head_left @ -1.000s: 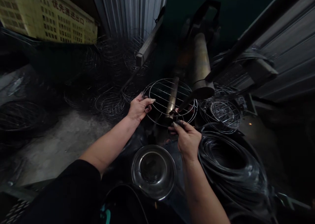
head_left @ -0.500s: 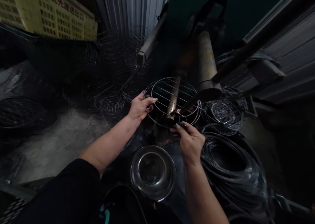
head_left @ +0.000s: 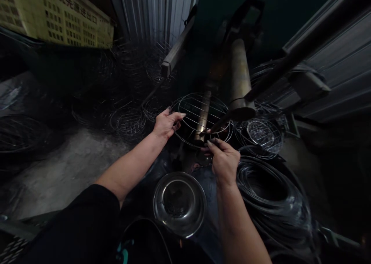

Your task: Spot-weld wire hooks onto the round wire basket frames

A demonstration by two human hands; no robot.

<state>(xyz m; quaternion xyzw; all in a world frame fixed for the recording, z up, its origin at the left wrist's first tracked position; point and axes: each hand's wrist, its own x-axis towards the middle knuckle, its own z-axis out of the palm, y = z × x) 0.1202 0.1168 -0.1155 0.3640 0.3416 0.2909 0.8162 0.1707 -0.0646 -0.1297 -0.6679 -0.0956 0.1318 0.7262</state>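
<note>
My left hand (head_left: 168,123) pinches the left rim of a round wire rack (head_left: 188,121), thumb on top and fingers curled beneath. The rack is held roughly level, with parallel bars across its ring. Around its near-right side, a dark pointed rod (head_left: 220,123) and a lower brass-coloured cylinder (head_left: 203,115) meet at a small orange glow. My right hand (head_left: 224,155) is closed just below that spot, thumb and finger pressed together by the near rim. Something small and dark is between its fingertips, too unclear to name.
A steel bowl (head_left: 165,213) sits below my hands. To the right lie a coil of wire (head_left: 249,194) and stacked wire racks (head_left: 274,146). More racks (head_left: 127,121) lie at left, near a yellow crate (head_left: 78,24). A thick brass-coloured cylinder (head_left: 240,70) and a bar (head_left: 176,55) jut forward.
My right hand has risen slightly with its fingertips nearer the rod tip. The rack has shifted a little and tilted slightly. An orange glow still shows at the contact spot.
</note>
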